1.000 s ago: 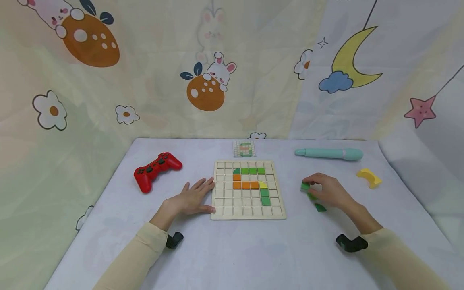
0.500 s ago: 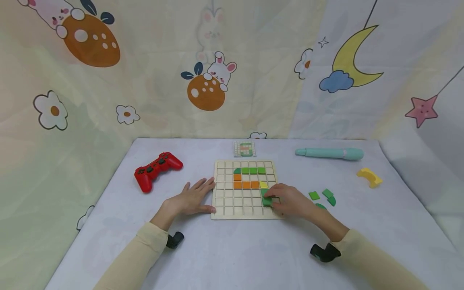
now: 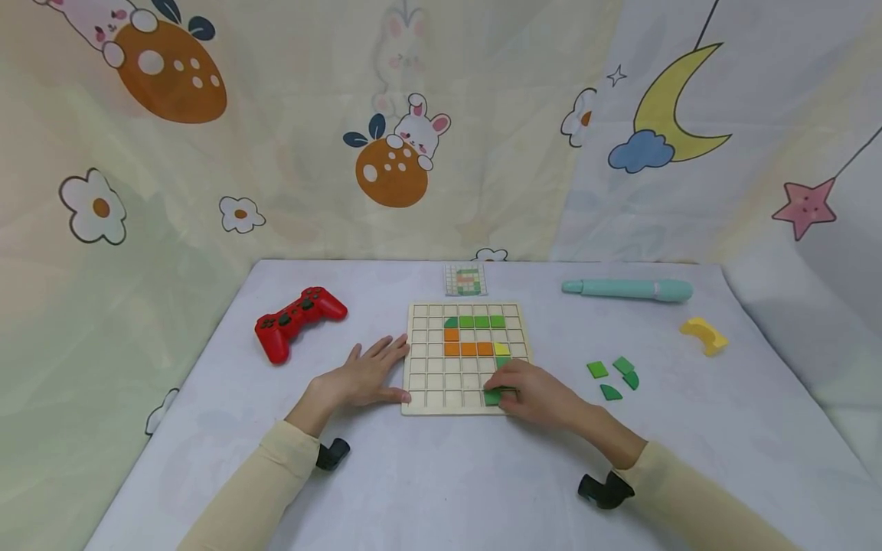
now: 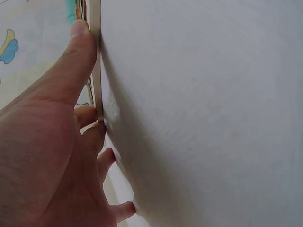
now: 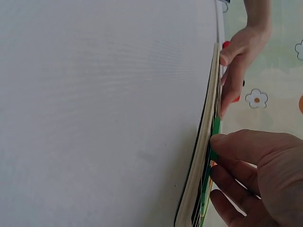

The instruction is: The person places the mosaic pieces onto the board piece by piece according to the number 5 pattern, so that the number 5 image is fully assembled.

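My right hand (image 3: pixel 540 394) reaches over the near right part of the board (image 3: pixel 427 379), thumb and fingers pinching a green tile (image 3: pixel 492 398) at the nearest row; I can't tell whether it lies flat. A tile tipped on the thin ridges could stick up — and my fingers, so close to the placed green tile (image 3: pixel 503 362) just beyond, might knock that loose. My left hand (image 3: pixel 368 380) is spread, its thumb against the board's left edge; if it eased off, a push from the right could slide the board across the table (image 3: pixel 441 482). Four loose pieces (image 3: pixel 597 370) lie to my right, where a dragging sleeve might scatter them. Farthest, the little patterned card (image 3: pixel 465 280) looks easy to misread.
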The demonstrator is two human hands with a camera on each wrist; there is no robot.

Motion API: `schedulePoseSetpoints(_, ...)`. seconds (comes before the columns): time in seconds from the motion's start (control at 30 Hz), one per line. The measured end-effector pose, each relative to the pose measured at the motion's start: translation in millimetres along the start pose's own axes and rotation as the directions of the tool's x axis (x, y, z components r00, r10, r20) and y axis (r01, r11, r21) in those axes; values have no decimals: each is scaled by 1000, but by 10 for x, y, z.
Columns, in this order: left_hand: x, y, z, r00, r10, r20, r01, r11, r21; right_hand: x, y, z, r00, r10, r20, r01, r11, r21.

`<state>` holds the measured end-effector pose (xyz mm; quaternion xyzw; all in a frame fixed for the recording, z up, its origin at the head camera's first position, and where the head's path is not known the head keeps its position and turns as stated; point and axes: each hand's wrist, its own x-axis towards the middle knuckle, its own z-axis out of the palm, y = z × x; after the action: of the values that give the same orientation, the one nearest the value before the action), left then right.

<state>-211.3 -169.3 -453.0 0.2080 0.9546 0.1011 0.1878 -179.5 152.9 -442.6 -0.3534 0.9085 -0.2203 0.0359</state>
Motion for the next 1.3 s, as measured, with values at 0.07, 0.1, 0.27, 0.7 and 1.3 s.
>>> schedulePoseSetpoints(0.07, -4, 6, -11, 1000, 5, -3, -5, 1000, -3, -10, 4, 9, 1000, -18, -11, 18, 1000, -14)
schedulePoseSetpoints(0.1, -6, 9, -15, 1000, 6, -3, -6, 1000, -3, -14, 5, 12, 1000, -27, -15, 27, 999, -21)
schedulePoseSetpoints(0.27, -17, 18, -22, 1000, 15, -7, -15, 1000, 0, -23, -10, 6, 999, -42, -18, 41, 999, -29)
schedulePoseSetpoints(0.7, -18, 9, -21, 1000, 24, -11, -24, 1000, 4, -3, -9, -15, 999, 34, 13, -34, 999, 8)
schedulePoseSetpoints(1.3, -32, 3, -31, 999, 39, -17, -39, 999, -7, -676, 911, -603, 854, 502, -132, -451, 844, 291)
